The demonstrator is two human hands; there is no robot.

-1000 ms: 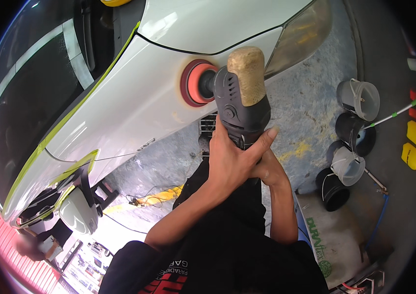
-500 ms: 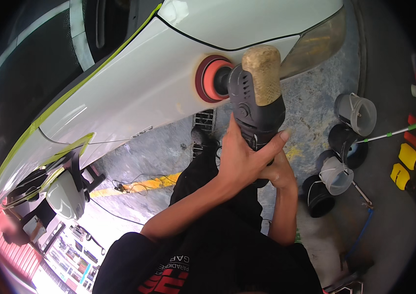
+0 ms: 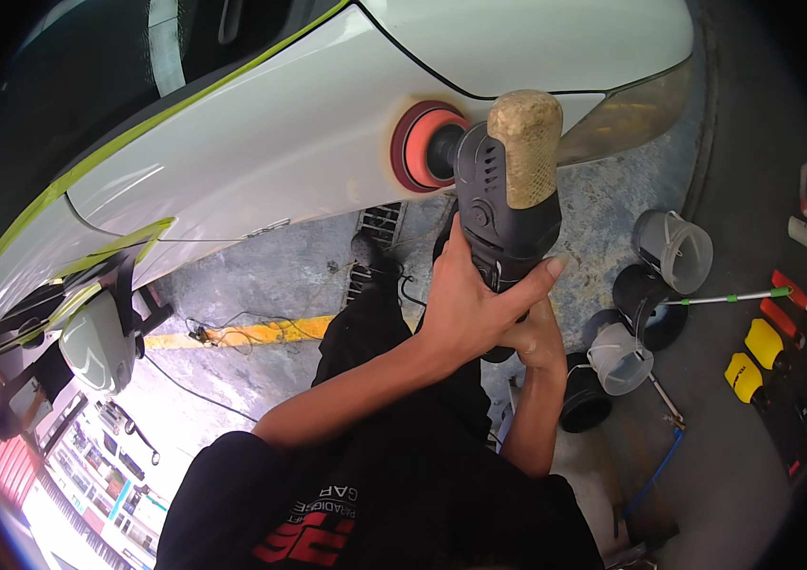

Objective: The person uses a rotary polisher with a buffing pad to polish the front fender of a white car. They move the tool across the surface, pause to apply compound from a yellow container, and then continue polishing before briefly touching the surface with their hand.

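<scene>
A dark electric polisher (image 3: 508,223) with a worn tan cover over its head is held out in front of my body. My left hand (image 3: 465,309) is closed around its body, thumb across the top. Lower on the handle, partly behind the left, my right hand (image 3: 538,337) also grips it, most of its fingers hidden. The orange and maroon round pad (image 3: 425,147) faces the white car's side panel (image 3: 261,176), seemingly pressed against it. A faint brownish haze rings the pad on the paint.
Green masking tape (image 3: 166,109) lines the panel edge and mirror (image 3: 99,342). A headlight (image 3: 627,114) lies beyond the polisher. Buckets (image 3: 674,249), a green-tipped pole (image 3: 736,297) and yellow tools (image 3: 765,342) lie at right. Cables (image 3: 232,328) trail on the floor; another person (image 3: 4,408) stands far left.
The view has shifted, with car and floor sliding in the picture. The polisher and pad sit slightly farther right; both hands keep the same grip.
</scene>
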